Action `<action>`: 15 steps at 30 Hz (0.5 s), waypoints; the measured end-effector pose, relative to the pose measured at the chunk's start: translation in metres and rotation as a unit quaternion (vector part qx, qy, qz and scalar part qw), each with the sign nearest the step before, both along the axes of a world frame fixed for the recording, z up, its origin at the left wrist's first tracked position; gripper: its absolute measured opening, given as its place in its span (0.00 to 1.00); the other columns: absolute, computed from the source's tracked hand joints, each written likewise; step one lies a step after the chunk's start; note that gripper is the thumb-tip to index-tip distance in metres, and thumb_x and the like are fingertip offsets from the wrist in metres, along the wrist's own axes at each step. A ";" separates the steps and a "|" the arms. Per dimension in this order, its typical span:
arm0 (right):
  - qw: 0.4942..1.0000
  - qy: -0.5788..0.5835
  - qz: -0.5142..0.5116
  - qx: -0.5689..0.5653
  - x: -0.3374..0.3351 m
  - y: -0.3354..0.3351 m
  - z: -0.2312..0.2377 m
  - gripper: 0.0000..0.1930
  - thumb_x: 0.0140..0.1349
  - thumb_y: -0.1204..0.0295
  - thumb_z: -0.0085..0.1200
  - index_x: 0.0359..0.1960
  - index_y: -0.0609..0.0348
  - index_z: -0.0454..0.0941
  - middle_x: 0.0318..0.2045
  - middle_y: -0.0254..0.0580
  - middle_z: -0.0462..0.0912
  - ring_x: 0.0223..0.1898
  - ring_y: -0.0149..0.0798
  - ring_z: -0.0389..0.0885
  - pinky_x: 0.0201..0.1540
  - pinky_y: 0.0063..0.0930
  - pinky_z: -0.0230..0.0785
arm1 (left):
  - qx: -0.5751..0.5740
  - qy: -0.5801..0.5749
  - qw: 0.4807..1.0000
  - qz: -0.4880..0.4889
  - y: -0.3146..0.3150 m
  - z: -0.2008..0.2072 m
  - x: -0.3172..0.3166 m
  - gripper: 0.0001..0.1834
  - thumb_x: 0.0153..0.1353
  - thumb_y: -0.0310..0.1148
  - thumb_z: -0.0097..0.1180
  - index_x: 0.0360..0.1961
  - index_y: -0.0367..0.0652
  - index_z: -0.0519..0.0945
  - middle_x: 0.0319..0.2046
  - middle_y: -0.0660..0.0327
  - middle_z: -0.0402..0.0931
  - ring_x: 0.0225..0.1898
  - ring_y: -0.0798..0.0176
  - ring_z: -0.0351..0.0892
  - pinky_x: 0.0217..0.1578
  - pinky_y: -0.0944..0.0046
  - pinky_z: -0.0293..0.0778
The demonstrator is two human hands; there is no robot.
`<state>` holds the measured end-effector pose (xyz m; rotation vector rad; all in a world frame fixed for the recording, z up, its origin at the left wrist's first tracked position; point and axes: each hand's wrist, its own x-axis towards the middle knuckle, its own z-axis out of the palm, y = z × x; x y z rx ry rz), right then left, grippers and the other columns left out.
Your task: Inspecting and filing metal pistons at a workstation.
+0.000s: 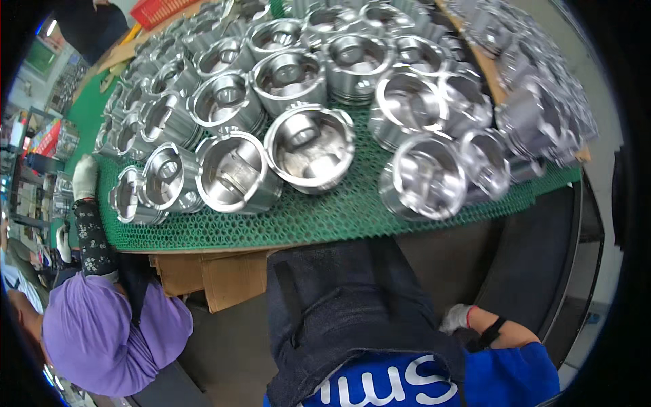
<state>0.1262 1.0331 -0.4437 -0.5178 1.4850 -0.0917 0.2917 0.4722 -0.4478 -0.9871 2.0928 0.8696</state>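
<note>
Many silvery engine pistons stand in rows on a green mesh mat, most with their hollow ends facing up. The nearest ones are a large piston at the front middle, a piston touching it on the left, and a shiny piston to the right. My right hand, in a whitish glove with a red cuff, is low beside my lap, below the table edge and away from the pistons. Its fingers are too small and partly hidden to read. My left hand is out of the picture.
A co-worker in a purple top sits at the left, a gloved hand on the mat's left edge. More pistons stand beyond a wooden strip at the right. Brown cardboard hangs under the table. A red crate stands far back.
</note>
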 end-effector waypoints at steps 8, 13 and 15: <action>0.875 0.251 -0.413 -0.031 0.016 -0.017 -0.100 0.23 0.61 0.61 0.51 0.57 0.53 0.74 0.56 0.52 0.76 0.57 0.52 0.74 0.59 0.35 0.67 | 0.006 -0.208 0.928 -0.309 -0.023 0.027 0.016 0.24 0.57 0.51 0.55 0.42 0.42 0.83 0.46 0.44 0.78 0.49 0.45 0.77 0.50 0.52 0.73; 0.801 0.132 -0.583 -0.027 0.037 -0.025 -0.122 0.23 0.63 0.60 0.48 0.58 0.54 0.73 0.56 0.58 0.74 0.58 0.58 0.72 0.59 0.36 0.67 | -0.063 0.217 0.934 -0.275 -0.026 0.142 -0.124 0.13 0.62 0.34 0.53 0.43 0.38 0.81 0.38 0.49 0.82 0.39 0.48 0.83 0.42 0.56 0.78; 0.832 0.138 -0.537 -0.003 0.023 -0.027 -0.120 0.23 0.63 0.61 0.48 0.58 0.54 0.73 0.57 0.58 0.74 0.58 0.57 0.73 0.59 0.35 0.67 | 0.086 0.335 0.929 -0.131 -0.004 0.188 -0.184 0.09 0.62 0.24 0.53 0.42 0.35 0.80 0.33 0.56 0.83 0.36 0.65 0.82 0.38 0.67 0.76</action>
